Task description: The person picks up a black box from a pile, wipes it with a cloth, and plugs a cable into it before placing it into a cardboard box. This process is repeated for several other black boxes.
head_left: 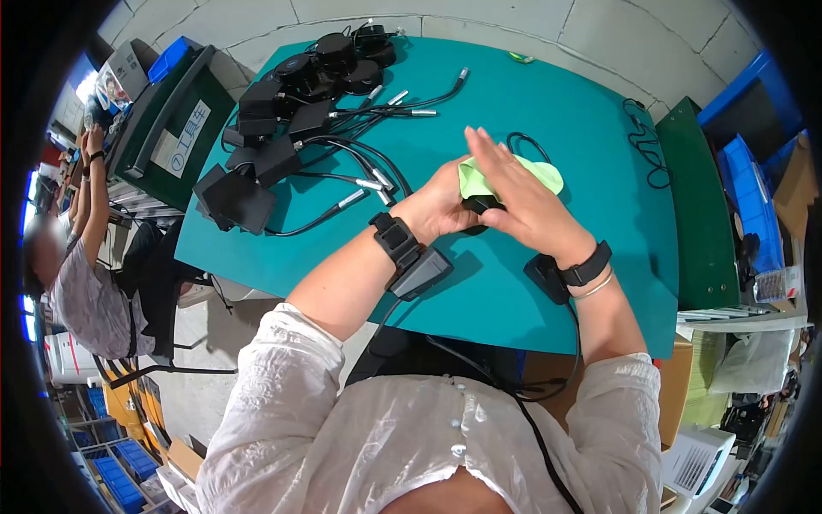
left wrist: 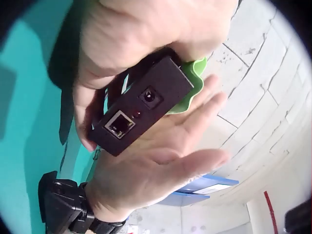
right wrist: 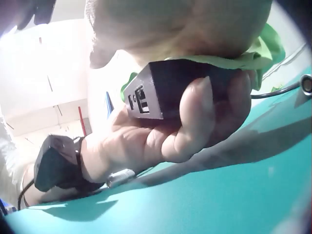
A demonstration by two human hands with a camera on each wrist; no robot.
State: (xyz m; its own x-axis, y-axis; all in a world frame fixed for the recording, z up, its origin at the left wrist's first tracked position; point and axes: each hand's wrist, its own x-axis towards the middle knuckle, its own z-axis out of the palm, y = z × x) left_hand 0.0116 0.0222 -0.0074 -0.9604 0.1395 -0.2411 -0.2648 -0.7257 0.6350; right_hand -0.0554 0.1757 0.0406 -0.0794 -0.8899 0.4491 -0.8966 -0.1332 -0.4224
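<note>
My left hand (head_left: pixel 438 199) grips a black box (left wrist: pixel 141 105) above the table, fingers curled round its sides. One end face of it, in the left wrist view, carries a network port (left wrist: pixel 119 125) and a round power socket (left wrist: pixel 149 97). A light green cloth (head_left: pixel 545 176) lies over the box's far side. With fingers straight, my right hand (head_left: pixel 535 210) presses the cloth flat against that side. In the right wrist view the palm covers most of the cloth, and left-hand fingertips (right wrist: pixel 197 100) wrap the box (right wrist: pixel 170 85) from below.
Several black boxes (head_left: pixel 235 201) with cables and metal plugs crowd the green table's (head_left: pixel 342 265) left side, round black units (head_left: pixel 334 53) behind them. A loose black cable (head_left: pixel 646 141) lies at the right edge. Another person (head_left: pixel 94 287) sits at far left, near a green bin (head_left: pixel 175 128).
</note>
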